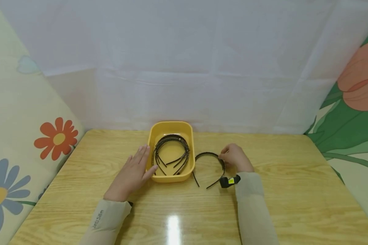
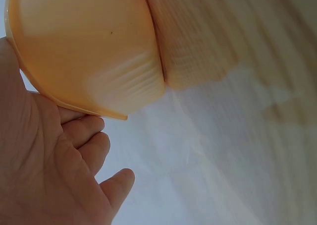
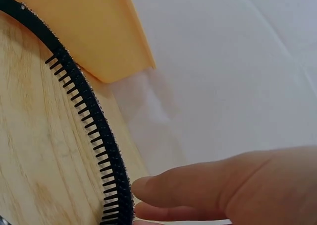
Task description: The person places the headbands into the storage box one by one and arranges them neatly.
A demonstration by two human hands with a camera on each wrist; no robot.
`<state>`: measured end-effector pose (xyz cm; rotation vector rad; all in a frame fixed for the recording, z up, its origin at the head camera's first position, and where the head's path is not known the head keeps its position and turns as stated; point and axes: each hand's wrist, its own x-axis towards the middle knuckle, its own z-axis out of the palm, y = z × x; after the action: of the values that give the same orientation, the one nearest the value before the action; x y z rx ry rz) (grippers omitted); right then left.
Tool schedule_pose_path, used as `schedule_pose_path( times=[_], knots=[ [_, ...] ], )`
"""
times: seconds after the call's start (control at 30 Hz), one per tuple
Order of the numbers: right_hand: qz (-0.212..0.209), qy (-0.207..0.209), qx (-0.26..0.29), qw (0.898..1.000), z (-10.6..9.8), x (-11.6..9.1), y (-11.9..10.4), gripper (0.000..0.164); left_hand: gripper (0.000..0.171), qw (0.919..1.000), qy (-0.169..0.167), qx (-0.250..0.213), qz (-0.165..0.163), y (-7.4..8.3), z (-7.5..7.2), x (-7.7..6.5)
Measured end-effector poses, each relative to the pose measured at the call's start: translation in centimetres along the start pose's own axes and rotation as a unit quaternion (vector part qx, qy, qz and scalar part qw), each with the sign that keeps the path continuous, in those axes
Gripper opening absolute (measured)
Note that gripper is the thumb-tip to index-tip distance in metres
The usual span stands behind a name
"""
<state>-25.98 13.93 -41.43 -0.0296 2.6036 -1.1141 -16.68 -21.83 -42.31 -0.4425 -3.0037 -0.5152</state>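
Note:
A black toothed headband (image 1: 206,153) is at the right of the yellow basket (image 1: 171,179), its two ends toward the near side. My right hand (image 1: 235,158) pinches it on its right side; in the right wrist view the fingertips (image 3: 143,189) meet the outer edge of the headband (image 3: 99,121), which glitters along that edge. Several more dark headbands (image 1: 171,139) lie together inside the basket. My left hand (image 1: 132,173) rests with extended fingers on the basket's left rim, the thumb over the near left corner. In the left wrist view the fingers (image 2: 89,131) touch the rim from outside.
The basket stands on a wood-grain table (image 1: 294,190) near its back edge. A white cloth (image 1: 184,61) hangs behind the table. Flower-patterned panels (image 1: 15,136) flank it on both sides.

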Motion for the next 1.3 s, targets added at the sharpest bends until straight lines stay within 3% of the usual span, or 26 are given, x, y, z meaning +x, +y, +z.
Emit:
schedule_pose_path(
  times=[0.93, 1.3],
  knots=[
    [-0.01, 0.003, -0.018, 1.0, -0.24, 0.17, 0.37, 0.02, 0.079, 1.0, -0.003, 0.0, 0.001, 0.1, -0.17, 0.14],
    [-0.025, -0.03, 0.054, 0.998, -0.67, 0.47, 0.79, 0.027, 0.078, 1.0, -0.001, 0.0, 0.002, 0.3, -0.26, 0.04]
  ],
)
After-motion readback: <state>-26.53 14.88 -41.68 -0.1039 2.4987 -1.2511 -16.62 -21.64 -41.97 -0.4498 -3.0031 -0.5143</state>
